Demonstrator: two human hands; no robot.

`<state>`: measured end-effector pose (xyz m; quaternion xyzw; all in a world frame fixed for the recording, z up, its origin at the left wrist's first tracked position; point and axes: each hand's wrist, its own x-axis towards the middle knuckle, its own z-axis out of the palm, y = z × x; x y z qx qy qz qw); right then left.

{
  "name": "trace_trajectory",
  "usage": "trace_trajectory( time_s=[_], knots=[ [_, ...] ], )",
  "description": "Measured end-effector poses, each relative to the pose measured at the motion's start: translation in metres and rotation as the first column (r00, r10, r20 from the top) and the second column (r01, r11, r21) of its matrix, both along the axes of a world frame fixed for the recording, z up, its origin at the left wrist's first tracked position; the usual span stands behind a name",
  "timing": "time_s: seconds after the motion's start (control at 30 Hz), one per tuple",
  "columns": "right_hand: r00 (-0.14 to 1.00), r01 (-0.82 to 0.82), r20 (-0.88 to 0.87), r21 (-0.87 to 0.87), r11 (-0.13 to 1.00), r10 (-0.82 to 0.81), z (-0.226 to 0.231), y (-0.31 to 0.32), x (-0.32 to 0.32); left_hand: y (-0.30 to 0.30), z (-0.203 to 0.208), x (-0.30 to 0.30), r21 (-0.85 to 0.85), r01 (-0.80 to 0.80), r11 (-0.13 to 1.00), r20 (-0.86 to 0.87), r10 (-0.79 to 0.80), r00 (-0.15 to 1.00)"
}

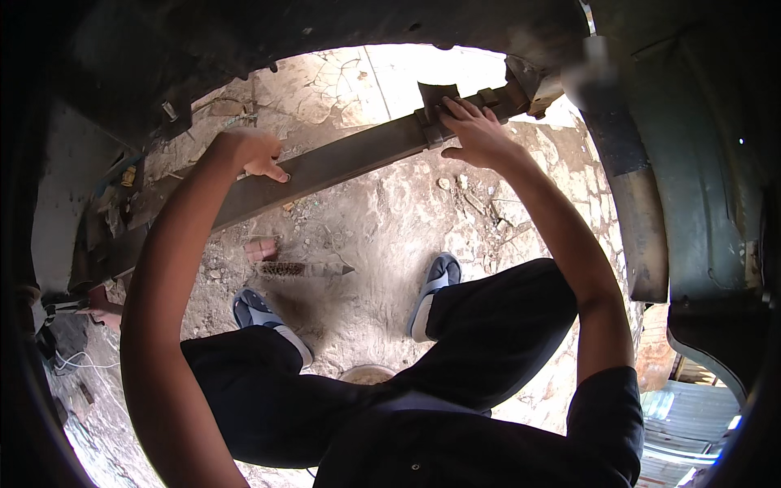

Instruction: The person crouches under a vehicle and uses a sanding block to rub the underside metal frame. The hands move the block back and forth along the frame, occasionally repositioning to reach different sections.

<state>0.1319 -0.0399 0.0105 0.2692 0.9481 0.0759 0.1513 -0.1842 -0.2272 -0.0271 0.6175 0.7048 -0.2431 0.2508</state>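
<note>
A long dark metal leaf spring [350,156] slants across in front of me, from low at the left to high at the right. Clamp bands go round its right part, and a dark flat plate [439,91] sticks up there. My left hand [252,154] is at the spring's far edge, its fingers curled and one digit stretched along the spring's face. Whatever those fingers may grip is hidden. Near the clamp and the plate, my right hand [476,137] lies with its fingers spread and its thumb apart.
Dark vehicle bodywork [325,24] arches overhead, with a curved panel [687,179] at the right. On the rough ground lie a reddish brick piece [261,248] and a pointed, bristly strip [305,269]. Corrugated sheet metal [683,415] shows at lower right.
</note>
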Motion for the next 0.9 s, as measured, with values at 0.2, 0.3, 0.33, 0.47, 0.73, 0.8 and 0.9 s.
trace_trajectory(
  time_s=[0.2, 0.3, 0.33, 0.47, 0.73, 0.8, 0.9],
  knots=[
    [0.997, 0.061, 0.051, -0.129, 0.990, -0.055, 0.011, -0.008, -0.003, 0.000, -0.014, -0.007, 0.024, -0.019, 1.000, 0.039, 0.018, 0.999],
    [0.999, 0.020, 0.039, -0.120, 0.993, -0.015, 0.007, -0.007, 0.004, 0.002, -0.014, -0.004, 0.031, 0.013, 0.999, 0.040, -0.014, 0.999],
    [1.000, 0.003, 0.028, -0.105, 0.995, 0.000, 0.003, -0.006, 0.007, 0.004, -0.012, -0.003, 0.021, 0.018, 1.000, 0.028, -0.018, 0.999],
    [0.999, -0.047, 0.007, -0.047, 0.998, 0.048, -0.006, -0.004, 0.010, 0.005, -0.005, 0.000, -0.019, 0.028, 0.999, -0.001, -0.028, 1.000],
    [0.990, -0.064, -0.125, -0.053, 0.997, 0.057, -0.002, 0.000, 0.010, -0.003, -0.012, -0.006, 0.049, -0.038, 0.998, 0.034, 0.036, 0.999],
    [0.973, -0.080, -0.219, -0.021, 0.997, 0.073, -0.006, 0.004, 0.011, -0.001, -0.012, -0.005, 0.015, -0.047, 0.999, 0.027, 0.047, 0.999],
    [0.968, -0.111, -0.218, 0.061, 0.992, 0.122, -0.009, 0.005, 0.009, 0.000, -0.015, -0.008, 0.016, -0.048, 0.999, 0.079, 0.047, 0.996]
  ],
)
